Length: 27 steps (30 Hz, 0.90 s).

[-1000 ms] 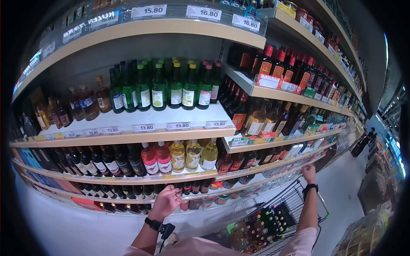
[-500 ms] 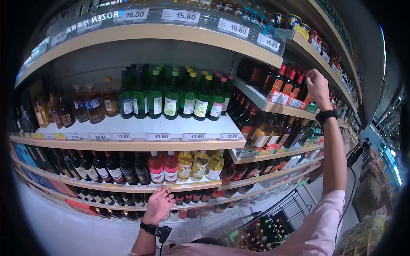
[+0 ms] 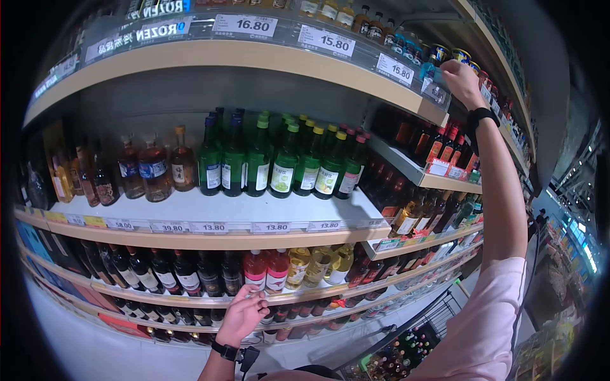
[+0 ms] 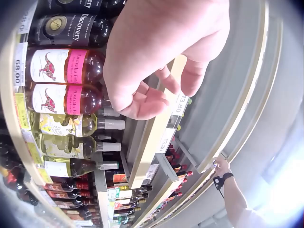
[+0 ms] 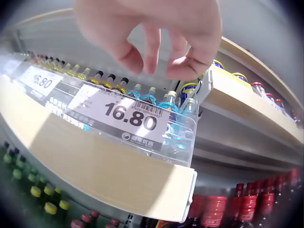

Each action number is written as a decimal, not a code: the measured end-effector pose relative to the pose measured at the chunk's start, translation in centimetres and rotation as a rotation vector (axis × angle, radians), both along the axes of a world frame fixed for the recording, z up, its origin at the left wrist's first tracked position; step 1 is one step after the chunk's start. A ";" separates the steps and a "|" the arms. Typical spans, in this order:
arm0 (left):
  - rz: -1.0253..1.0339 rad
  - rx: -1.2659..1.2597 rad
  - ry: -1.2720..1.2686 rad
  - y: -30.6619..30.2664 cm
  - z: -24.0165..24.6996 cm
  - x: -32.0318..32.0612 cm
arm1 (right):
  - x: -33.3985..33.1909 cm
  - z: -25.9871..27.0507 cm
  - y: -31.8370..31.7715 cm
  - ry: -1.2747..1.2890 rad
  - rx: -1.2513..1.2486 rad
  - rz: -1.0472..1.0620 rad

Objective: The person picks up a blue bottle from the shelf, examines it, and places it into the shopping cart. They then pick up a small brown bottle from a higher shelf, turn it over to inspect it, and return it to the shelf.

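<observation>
High on a supermarket shelf (image 5: 95, 164), small blue bottles (image 5: 150, 99) stand behind a clear guard (image 5: 180, 154) as a person's right hand (image 3: 462, 81) hangs just above, its grip loosely spread, bent downward and holding nothing. Likely glass, the bottles should prove fairly light but smooth and breakable, best taken by the neck below the cap. Lower, the left hand (image 3: 241, 317) holds nothing visible, fingers loosely curved. A wire cart (image 3: 438, 315) contains many capped bottles (image 3: 399, 359).

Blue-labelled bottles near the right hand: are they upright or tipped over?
Upright: the blue-labelled bottles stand neck-up behind the 16.80 price tag, below the right hand.
</observation>
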<state>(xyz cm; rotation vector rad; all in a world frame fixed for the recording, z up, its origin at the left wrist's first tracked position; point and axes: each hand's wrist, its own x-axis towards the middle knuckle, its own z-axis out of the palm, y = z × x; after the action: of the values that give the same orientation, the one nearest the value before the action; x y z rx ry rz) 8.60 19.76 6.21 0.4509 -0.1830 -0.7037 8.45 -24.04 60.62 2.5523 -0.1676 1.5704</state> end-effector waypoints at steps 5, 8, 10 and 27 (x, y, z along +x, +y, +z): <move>-0.103 -0.049 -0.037 0.6 -0.1 1.6 | 2.1 2.3 -2.2 0.160 -0.036 -0.032; -0.099 -0.029 -0.028 0.9 0.2 1.9 | 4.1 3.5 -3.8 0.126 -0.066 -0.085; -0.127 -0.067 -0.010 1.2 -0.7 2.4 | 5.3 3.8 -4.2 0.083 -0.169 -0.075; -0.071 -0.097 -0.045 4.2 -0.5 2.8 | 7.9 5.3 -3.6 -0.030 -0.202 -0.181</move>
<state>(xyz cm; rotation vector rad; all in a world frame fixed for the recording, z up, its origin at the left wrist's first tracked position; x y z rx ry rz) 11.45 23.96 5.70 0.3688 -0.2753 -0.7510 16.30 -27.69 65.93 2.2924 -0.2239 1.4781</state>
